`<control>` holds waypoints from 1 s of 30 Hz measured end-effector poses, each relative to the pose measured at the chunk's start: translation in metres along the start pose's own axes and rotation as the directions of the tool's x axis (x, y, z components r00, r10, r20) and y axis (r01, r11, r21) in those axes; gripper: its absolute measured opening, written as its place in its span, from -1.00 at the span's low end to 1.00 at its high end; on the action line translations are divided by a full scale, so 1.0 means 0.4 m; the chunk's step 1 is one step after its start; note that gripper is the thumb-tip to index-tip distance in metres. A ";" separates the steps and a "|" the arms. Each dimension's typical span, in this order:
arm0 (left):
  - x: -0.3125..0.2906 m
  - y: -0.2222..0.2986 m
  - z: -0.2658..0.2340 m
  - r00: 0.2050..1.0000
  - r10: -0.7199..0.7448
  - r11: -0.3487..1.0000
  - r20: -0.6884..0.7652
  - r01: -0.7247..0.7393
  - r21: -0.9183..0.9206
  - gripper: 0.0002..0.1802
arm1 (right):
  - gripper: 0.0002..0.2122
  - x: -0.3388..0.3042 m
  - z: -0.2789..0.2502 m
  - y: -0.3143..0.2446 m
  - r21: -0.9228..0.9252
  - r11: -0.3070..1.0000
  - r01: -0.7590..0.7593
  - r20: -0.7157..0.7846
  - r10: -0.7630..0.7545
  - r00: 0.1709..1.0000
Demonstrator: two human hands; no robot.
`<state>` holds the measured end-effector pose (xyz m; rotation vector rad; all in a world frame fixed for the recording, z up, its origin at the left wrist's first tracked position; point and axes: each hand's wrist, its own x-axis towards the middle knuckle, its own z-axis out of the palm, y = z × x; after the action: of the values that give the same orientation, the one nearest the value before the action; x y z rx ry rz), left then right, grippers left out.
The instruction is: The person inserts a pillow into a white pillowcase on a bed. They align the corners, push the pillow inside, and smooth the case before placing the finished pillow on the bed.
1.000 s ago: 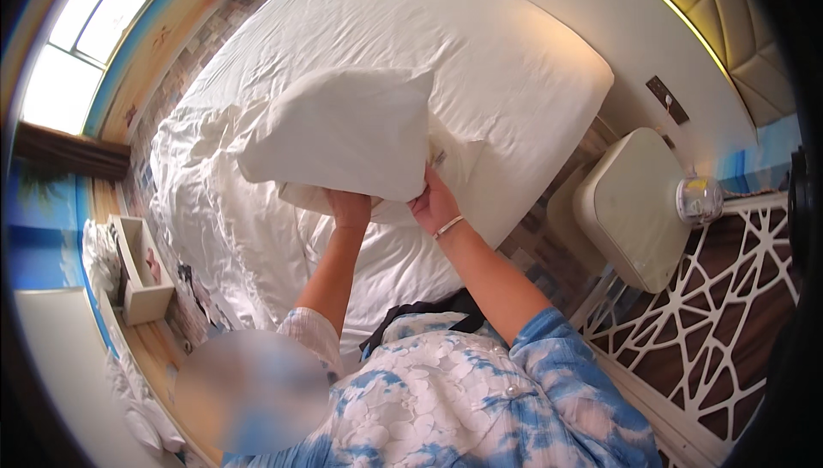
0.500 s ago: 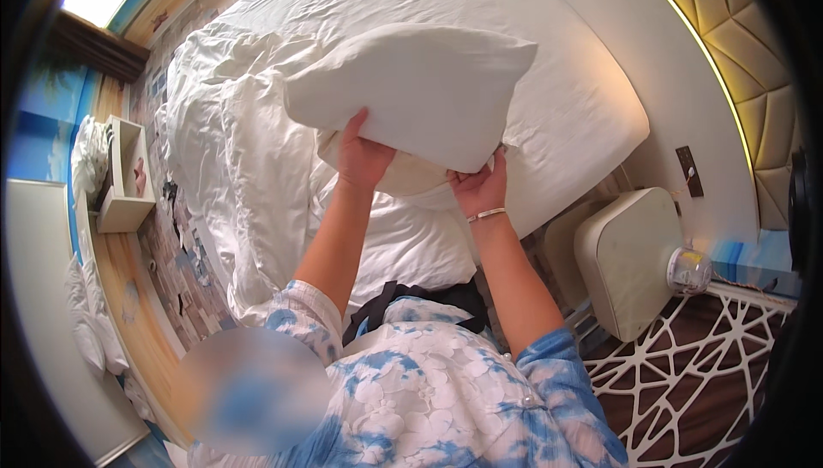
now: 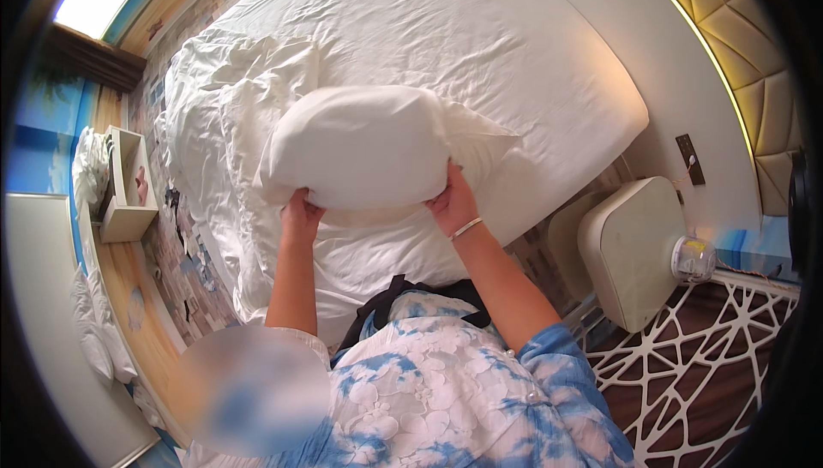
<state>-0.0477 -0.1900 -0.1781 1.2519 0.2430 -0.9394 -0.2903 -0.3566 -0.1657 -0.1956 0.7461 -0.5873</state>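
Note:
A plump white pillow (image 3: 360, 142) is held in front of me over the near part of the bed. My left hand (image 3: 302, 213) grips its near edge at the left, thumb on top. At the right end of that edge, my right hand (image 3: 453, 201), with a bracelet at the wrist, pinches the fabric. A loose flap of white cloth (image 3: 482, 134) spreads out past the pillow's right end. Beneath lies the white-sheeted bed (image 3: 480, 31), and a rumpled white duvet (image 3: 223, 134) is heaped along its left side.
To the right stand a pale rounded nightstand (image 3: 630, 245) and a clear round container (image 3: 693, 259). Beyond them is a wall socket plate (image 3: 689, 159). On the left, a small white box shelf (image 3: 129, 185) and white pillows (image 3: 99, 322) line the wall.
The pillow has come down nearer to me and now looks rounder, its broad side turned. My hands have moved lower and farther apart, the left one shifting left.

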 end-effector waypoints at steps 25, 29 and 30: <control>-0.138 -0.242 0.569 0.653 -0.089 0.943 0.752 0.299 -0.148 -0.60 | -0.65 -0.035 -0.094 -0.120 0.239 0.911 0.335 -0.105 -0.319 0.942; -0.144 -0.300 0.560 0.718 -0.149 0.954 0.680 0.285 -0.092 -0.63 | -0.66 -0.063 -0.105 -0.096 0.100 0.958 0.269 -0.239 -0.239 0.941; -0.149 -0.304 0.553 0.716 -0.155 0.954 0.681 0.288 -0.086 -0.63 | -0.65 -0.062 -0.132 -0.081 0.068 0.963 0.260 -0.228 -0.238 0.944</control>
<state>-0.2428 -0.3586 -0.1495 0.6469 -0.0975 -1.4862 -0.3549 -0.3672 -0.1777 -0.1375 0.9106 -0.8953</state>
